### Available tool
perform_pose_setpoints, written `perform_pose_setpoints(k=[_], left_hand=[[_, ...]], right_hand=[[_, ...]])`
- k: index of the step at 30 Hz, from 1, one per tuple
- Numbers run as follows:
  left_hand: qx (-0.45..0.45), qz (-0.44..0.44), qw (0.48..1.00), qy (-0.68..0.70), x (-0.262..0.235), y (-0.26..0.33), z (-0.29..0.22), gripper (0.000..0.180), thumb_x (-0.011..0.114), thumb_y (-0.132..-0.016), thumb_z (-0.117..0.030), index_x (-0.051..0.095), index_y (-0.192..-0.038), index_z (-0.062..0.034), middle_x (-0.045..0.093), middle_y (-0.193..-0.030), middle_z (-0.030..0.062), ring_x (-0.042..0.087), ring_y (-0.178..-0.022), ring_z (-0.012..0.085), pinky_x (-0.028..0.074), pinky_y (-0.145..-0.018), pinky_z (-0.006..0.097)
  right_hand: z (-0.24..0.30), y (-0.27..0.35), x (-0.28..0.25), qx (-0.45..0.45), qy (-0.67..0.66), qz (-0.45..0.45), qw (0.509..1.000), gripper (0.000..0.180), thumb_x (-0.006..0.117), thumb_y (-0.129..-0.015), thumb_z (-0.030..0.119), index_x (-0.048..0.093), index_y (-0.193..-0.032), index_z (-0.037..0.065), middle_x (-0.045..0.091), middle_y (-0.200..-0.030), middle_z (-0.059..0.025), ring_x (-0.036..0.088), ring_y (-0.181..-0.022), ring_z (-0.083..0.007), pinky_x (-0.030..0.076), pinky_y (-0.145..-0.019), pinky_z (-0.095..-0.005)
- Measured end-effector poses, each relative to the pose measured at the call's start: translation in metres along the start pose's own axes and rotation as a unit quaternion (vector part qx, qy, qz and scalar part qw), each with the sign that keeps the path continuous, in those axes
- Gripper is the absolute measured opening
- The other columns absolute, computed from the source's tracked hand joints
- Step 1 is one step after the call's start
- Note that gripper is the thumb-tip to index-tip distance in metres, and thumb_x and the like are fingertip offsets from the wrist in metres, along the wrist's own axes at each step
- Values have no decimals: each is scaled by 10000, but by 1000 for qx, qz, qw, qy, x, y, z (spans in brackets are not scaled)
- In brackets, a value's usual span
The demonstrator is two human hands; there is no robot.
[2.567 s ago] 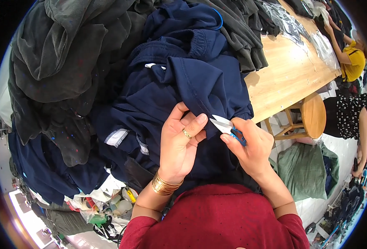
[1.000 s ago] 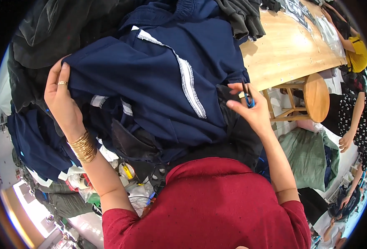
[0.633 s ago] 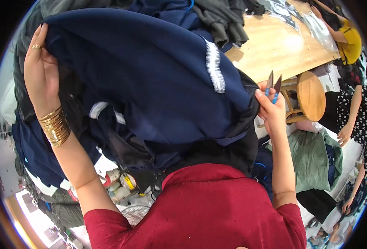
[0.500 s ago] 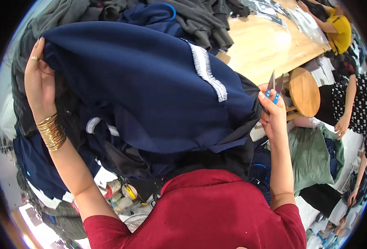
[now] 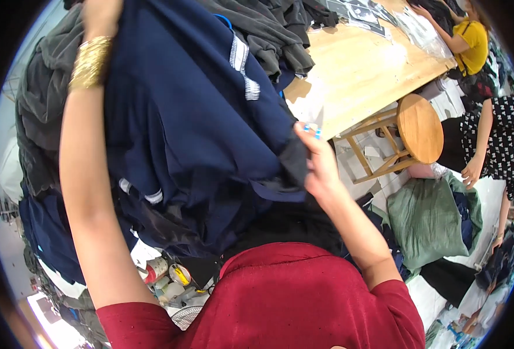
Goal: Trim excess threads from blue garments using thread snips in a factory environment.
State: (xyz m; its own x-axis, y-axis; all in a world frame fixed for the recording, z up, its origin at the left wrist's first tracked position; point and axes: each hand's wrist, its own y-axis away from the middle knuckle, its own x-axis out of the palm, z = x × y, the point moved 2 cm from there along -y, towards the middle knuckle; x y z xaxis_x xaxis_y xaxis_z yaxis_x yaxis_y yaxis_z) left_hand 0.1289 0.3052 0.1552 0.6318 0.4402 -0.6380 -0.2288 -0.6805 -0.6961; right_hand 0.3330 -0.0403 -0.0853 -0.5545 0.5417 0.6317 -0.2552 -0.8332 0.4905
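Grey clothes (image 5: 47, 128) heaped at 9 o'clock, navy clothes (image 5: 45, 221) below them, toward 8.

Left hand (image 5: 101, 16) between 10 and 11, arm raised. Blurred, fingers cut off by the top edge; cannot tell how far it is closed or what it grips. Cloth runs up beside it.

Navy garment (image 5: 181, 116) fills 10 o'clock to centre, stretched in loose folds between the hands. White strip (image 5: 241, 55), already stitched on, faces up at 12.

Right hand (image 5: 322, 166) just inside 3: thumb and fingers pinched closed on the garment's black edge. Blue-handled snips (image 5: 312, 129) held in the same hand; blades smeared by blur, pointing away from the cloth.

Progress, my reading: garment lifted and partly spread, handling mid-way. Not yet laid flat, folded or set aside. No cut being made; whether any trimming is done, cannot tell.

Table (image 5: 361, 75) at 1–2, stool (image 5: 421, 128) between 2 and 3.
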Motion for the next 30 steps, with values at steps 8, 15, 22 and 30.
perform_pose_setpoints(k=[8, 15, 22, 30], left_hand=[[252, 85, 961, 81, 58, 159, -112, 194, 607, -746, -79, 599, -938, -53, 605, -942, 106, 561, -937, 285, 444, -822, 372], [10, 383, 892, 238, 42, 270, -129, 139, 645, -772, -35, 611, -907, -26, 605, -800, 54, 573, -687, 143, 457, -615, 253], [-149, 349, 872, 310, 50, 272, -136, 141, 634, -794, -41, 610, -930, -10, 633, -823, 31, 564, -662, 72, 445, -585, 216], [-289, 395, 763, 422, 69, 280, -141, 281, 601, -837, -60, 520, -1089, 37, 603, -975, 97, 619, -677, 108, 498, -510, 212]], right_hand=[[-8, -22, -52, -174, 205, -55, 961, 136, 591, -833, 61, 597, -952, -4, 589, -794, -9, 535, -737, -72, 416, -713, -208], [41, -10, -23, -297, 407, -87, 859, 115, 621, -827, 118, 626, -902, 31, 576, -701, -2, 495, -637, -50, 405, -584, -209], [42, -34, 22, -279, 532, -10, 799, 154, 660, -783, 149, 625, -828, 6, 555, -665, -58, 498, -583, -112, 403, -545, -264], [31, -43, 16, -99, 290, 50, 950, 131, 677, -775, 104, 631, -827, -7, 609, -721, -20, 547, -676, -69, 427, -657, -206]])
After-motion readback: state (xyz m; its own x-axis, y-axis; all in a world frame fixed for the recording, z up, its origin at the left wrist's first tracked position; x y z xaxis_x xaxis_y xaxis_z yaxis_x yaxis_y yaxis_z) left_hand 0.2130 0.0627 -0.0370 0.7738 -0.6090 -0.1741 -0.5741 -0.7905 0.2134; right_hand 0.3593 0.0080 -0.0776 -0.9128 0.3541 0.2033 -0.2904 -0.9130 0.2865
